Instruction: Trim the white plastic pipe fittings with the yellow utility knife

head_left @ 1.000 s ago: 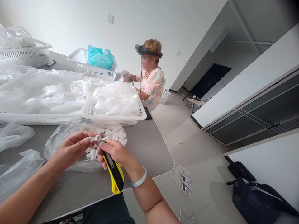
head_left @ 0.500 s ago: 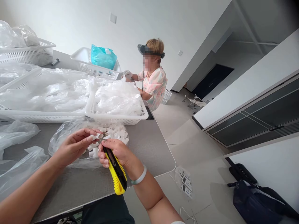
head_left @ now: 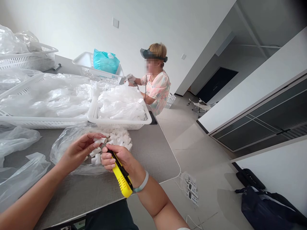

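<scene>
Between the thumb and fingers of my left hand (head_left: 80,150) is a small white plastic pipe fitting (head_left: 102,140), its round end facing right. My right hand (head_left: 117,158) is wrapped round a yellow and black utility knife (head_left: 122,179). The knife's tip end points up at the fitting's rim; whether the blade touches it I cannot tell. Beneath both hands lies a clear plastic bag (head_left: 63,140) spread on the grey table, with several white pipe fittings (head_left: 97,158) heaped on it.
White baskets (head_left: 120,123) of plastic bags stand behind the hands. Farther back, a basket (head_left: 82,60) holds a blue bag (head_left: 105,61). Loose clear bags (head_left: 24,179) lie at left. Across the table's right edge sits a co-worker (head_left: 157,86) wearing a headset and a white glove.
The utility knife has rolled a little in my right hand, and its handle end has swung slightly right. My left hand still pinches the fitting. The view has shifted slightly.
</scene>
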`<state>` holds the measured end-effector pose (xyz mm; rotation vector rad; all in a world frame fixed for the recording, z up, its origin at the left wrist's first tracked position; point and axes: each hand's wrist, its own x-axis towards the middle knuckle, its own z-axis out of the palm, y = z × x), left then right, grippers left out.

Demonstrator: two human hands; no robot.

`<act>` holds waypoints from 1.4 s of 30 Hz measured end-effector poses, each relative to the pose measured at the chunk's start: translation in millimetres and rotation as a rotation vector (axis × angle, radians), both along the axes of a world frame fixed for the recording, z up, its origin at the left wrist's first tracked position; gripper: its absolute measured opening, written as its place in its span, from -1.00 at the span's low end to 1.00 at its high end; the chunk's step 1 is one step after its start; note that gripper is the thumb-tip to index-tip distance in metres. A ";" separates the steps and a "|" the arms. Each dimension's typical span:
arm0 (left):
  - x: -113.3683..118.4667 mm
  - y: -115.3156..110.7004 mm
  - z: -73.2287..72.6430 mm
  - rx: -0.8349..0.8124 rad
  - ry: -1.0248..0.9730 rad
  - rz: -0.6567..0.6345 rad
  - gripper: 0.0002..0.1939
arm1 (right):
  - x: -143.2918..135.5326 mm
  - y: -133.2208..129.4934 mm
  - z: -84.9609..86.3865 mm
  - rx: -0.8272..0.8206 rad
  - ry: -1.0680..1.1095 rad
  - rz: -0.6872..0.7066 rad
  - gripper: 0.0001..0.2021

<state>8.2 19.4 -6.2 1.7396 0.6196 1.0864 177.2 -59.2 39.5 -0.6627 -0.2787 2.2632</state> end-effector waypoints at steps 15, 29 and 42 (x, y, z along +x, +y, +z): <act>4.0 -3.0 -6.6 0.005 -0.009 -0.010 -0.77 | 0.8 -4.3 2.3 -0.087 0.164 -0.130 -0.55; 7.0 -8.9 12.5 -0.585 -0.142 -0.040 -0.41 | 14.5 -12.0 12.4 0.358 -0.301 -0.269 -0.76; 3.4 -5.8 8.4 -0.616 -0.140 -0.057 -0.57 | 17.5 -12.8 19.3 0.922 -1.673 -0.244 -0.70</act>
